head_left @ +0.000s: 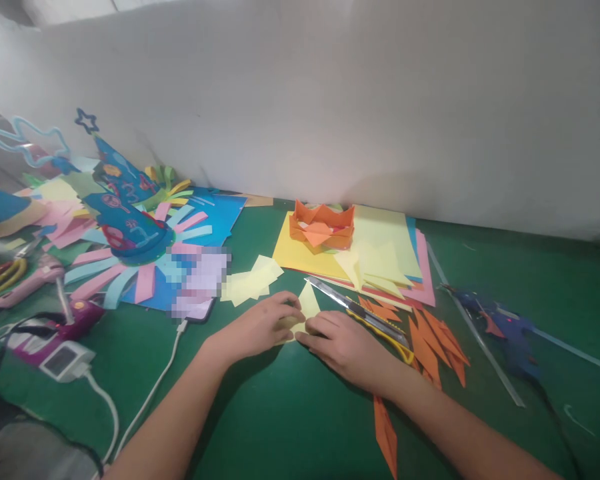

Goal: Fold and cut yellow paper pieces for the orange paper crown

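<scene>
A small piece of pale yellow paper (309, 300) lies on the green table between my hands, its pointed top showing above the fingers. My left hand (270, 321) presses on its left side with curled fingers. From the right, my right hand (345, 343) pinches the same paper near its lower part, which the fingers partly hide. Just beyond my right hand rests a yellow utility knife (375, 317), blade end toward the upper left. Folded orange paper pieces (433, 343) lie scattered to its right. More pale yellow paper pieces (253, 280) sit past my left hand.
An orange folded paper crown (323, 227) stands on stacked coloured sheets (387, 243) near the wall. Blue cone hats (127, 223) with paper strips stand at left, by a phone (200, 287) on a cable. A blue glue gun (505, 327) lies right, a power strip (55, 343) left.
</scene>
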`<action>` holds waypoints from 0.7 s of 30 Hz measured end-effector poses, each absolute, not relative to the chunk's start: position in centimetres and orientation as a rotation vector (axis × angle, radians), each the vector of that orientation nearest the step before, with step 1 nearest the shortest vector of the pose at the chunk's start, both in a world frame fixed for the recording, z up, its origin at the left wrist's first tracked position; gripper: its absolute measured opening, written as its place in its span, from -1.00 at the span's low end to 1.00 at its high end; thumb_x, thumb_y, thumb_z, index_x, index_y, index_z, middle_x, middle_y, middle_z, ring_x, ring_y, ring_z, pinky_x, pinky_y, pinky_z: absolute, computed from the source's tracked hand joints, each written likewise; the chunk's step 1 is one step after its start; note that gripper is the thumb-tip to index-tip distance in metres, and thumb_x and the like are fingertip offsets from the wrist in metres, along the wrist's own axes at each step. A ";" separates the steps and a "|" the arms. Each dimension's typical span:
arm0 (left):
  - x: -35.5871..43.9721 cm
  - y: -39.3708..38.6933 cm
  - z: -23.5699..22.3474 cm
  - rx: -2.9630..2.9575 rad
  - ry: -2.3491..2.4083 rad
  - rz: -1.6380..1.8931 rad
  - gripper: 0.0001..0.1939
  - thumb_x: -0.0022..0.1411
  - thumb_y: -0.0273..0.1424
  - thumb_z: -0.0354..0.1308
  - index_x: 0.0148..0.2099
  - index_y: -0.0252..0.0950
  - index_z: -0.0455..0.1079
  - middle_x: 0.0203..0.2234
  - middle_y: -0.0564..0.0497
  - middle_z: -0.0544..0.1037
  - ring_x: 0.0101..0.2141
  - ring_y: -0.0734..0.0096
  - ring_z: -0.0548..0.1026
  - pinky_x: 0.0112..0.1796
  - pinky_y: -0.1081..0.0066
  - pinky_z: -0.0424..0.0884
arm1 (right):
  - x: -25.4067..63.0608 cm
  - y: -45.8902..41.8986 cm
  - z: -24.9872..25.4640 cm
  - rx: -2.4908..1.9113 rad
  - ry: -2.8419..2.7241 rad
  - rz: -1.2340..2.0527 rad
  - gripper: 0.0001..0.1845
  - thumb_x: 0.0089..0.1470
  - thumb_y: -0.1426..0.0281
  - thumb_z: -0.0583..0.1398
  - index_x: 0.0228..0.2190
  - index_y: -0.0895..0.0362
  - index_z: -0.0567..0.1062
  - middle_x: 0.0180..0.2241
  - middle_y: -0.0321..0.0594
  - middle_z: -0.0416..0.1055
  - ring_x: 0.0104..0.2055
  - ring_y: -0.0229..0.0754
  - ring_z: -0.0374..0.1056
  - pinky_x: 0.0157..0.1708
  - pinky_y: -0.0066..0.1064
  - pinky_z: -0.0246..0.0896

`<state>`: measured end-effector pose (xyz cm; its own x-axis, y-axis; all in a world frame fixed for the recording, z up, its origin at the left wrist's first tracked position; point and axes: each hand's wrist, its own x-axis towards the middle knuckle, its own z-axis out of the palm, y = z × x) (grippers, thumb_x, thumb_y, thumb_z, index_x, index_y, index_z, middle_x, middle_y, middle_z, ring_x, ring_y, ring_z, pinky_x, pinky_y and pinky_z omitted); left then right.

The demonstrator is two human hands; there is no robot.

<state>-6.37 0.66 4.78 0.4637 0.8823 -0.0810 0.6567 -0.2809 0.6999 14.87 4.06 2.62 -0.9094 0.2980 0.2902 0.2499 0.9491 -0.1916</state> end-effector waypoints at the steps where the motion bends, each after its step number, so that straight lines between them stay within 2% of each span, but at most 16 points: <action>1: -6.4 0.7 4.8 2.035 1.278 0.419 -0.71 0.20 -0.50 0.03 -0.04 -0.17 0.39 -0.06 -0.03 0.33 -0.10 0.32 0.39 -0.12 0.39 0.34 | 14.9 4.1 2.6 -0.402 -2.785 0.229 -0.73 0.25 0.45 -0.02 -0.13 0.16 0.44 -0.35 -0.16 0.36 -0.31 -0.20 0.20 -0.33 -0.36 0.09; 13: -6.3 0.6 5.0 2.050 1.289 0.402 -0.69 0.16 -0.54 0.03 -0.05 -0.19 0.35 -0.03 -0.03 0.32 -0.08 0.32 0.39 -0.11 0.39 0.35 | 16.6 4.7 2.9 -0.522 -2.734 0.378 -0.72 0.21 0.48 -0.01 -0.24 0.20 0.49 -0.36 -0.10 0.39 -0.29 -0.16 0.27 -0.30 -0.32 0.22; 18: -6.6 0.8 4.5 2.071 1.233 0.356 -0.60 0.18 -0.56 0.02 0.04 -0.13 0.34 0.16 0.01 0.24 0.04 0.29 0.33 -0.02 0.35 0.30 | 16.7 5.0 2.4 -0.483 -2.709 0.305 -0.71 0.21 0.49 -0.01 -0.11 0.22 0.42 -0.20 -0.03 0.41 -0.14 -0.09 0.29 -0.16 -0.21 0.27; 21: -6.7 0.8 4.4 2.086 1.224 0.339 -0.57 0.19 -0.55 0.01 0.09 -0.11 0.31 0.20 0.04 0.22 0.11 0.26 0.26 0.06 0.28 0.23 | 16.4 4.7 2.2 -0.465 -2.717 0.252 -0.69 0.23 0.50 -0.04 -0.07 0.22 0.40 -0.17 -0.02 0.42 -0.12 -0.09 0.30 -0.16 -0.21 0.29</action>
<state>-6.68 0.80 4.39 0.5229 0.8448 -0.1134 0.6662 -0.3221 0.6726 16.38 4.73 2.24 -0.8766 0.3517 0.3284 0.2854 0.9295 -0.2336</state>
